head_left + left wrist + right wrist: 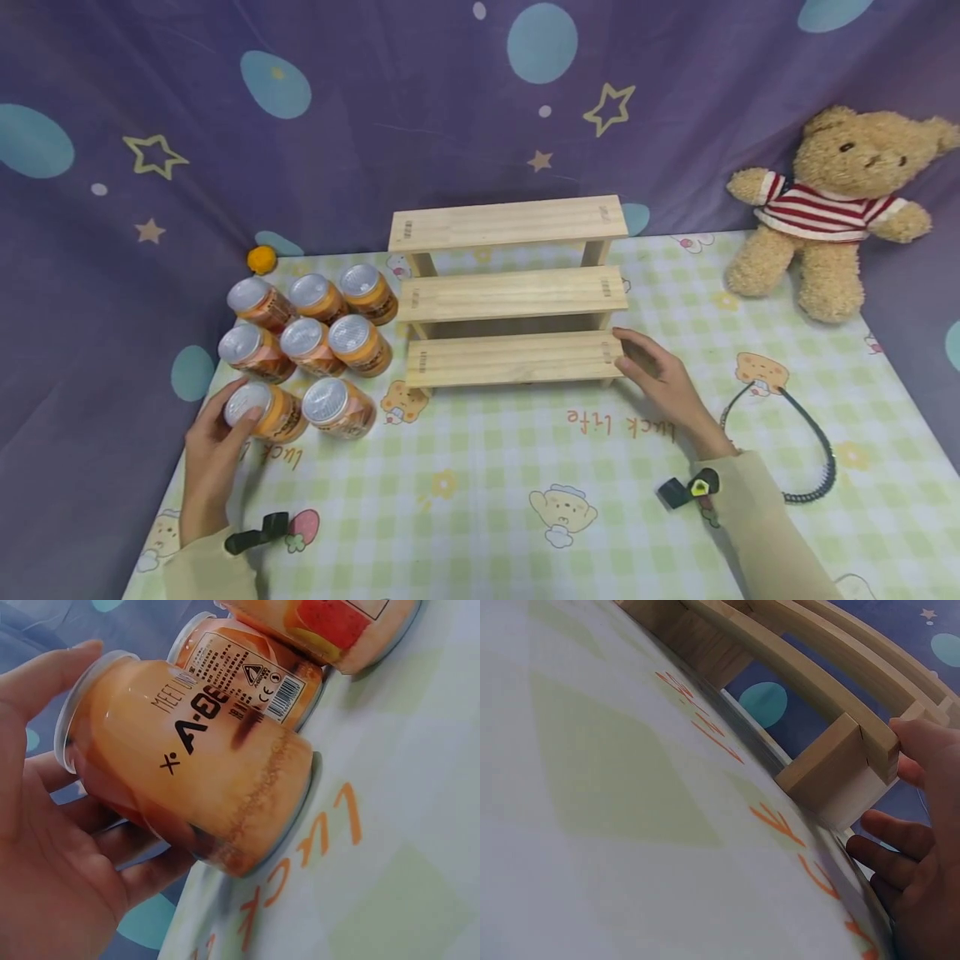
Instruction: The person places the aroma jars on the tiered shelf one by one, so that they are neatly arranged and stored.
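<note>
My left hand [213,446] grips an orange can [281,414] at the front left of a group. In the left wrist view, the thumb lies at that can's silver rim [66,724] and the fingers reach round its far side. Upright beside it stands another can [345,410], with several more cans [318,347] behind. At the right end of a three-tier wooden shelf [517,358], my right hand [667,387] touches the lowest board with the thumb. The right wrist view shows its other fingers [892,859] loosely bent beside the shelf's leg [832,761].
A teddy bear [832,208] in a striped shirt sits at the back right. On the checked tablecloth [495,517], a dark coiled band [825,450] lies right of my right forearm. A small yellow-orange ball [262,259] is at the back left. A patterned purple curtain [450,100] hangs behind.
</note>
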Motion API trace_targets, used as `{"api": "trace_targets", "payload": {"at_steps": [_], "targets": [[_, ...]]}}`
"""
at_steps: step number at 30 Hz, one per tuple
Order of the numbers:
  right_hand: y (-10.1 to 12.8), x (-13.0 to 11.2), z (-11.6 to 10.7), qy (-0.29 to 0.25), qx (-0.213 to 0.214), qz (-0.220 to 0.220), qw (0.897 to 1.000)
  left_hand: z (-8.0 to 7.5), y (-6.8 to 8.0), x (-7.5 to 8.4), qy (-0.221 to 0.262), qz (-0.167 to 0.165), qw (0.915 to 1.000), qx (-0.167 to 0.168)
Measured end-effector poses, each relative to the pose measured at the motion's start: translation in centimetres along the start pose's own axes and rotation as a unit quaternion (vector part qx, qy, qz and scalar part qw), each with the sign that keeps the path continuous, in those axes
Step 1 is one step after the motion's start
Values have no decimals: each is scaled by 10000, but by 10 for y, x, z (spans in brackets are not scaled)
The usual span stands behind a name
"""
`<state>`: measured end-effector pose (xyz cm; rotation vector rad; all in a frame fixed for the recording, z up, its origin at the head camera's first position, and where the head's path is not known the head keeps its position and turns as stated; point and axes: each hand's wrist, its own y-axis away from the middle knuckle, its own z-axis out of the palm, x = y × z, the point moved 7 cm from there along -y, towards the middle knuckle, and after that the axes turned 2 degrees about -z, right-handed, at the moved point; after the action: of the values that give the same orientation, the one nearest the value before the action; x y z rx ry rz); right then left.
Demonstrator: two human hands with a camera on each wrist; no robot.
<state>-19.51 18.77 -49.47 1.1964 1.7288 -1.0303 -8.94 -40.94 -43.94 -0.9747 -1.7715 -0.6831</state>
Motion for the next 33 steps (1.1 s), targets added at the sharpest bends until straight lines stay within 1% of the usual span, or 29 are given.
{"api": "trace_targets", "payload": {"at_steps": [2, 3, 6, 9, 12, 15, 20, 24, 29, 33], "targets": [[0, 0, 0, 23, 6, 39, 10000, -1, 2, 0, 320, 77, 9995, 1], [0, 0, 0, 27, 2, 47, 10000, -1, 4, 0, 525, 157, 9985, -22], [-1, 0, 1, 29, -12, 53, 10000, -2, 7, 0, 925, 390, 9949, -53], [-1, 0, 1, 22, -24, 17, 10000, -3, 9, -1, 1266, 619, 9900, -52], [0, 0, 1, 31, -23, -31, 10000, -3, 9, -1, 1459, 748, 9865, 42], [0, 0, 1, 60, -5, -37, 10000, -4, 8, -2, 1636, 736, 9836, 176], [1, 1, 0, 146, -19, 42, 9999, -6, 8, -6, 1804, 463, 9815, 453], [1, 1, 1, 132, -17, 77, 9999, -7, 8, -5, 1863, 392, 9801, 561], [1, 1, 1, 142, -32, 90, 9999, -9, 9, -1, 2028, 453, 9759, 660], [0, 1, 1, 131, -43, 133, 9998, -12, 9, 8, 2109, 587, 9726, 777]]}}
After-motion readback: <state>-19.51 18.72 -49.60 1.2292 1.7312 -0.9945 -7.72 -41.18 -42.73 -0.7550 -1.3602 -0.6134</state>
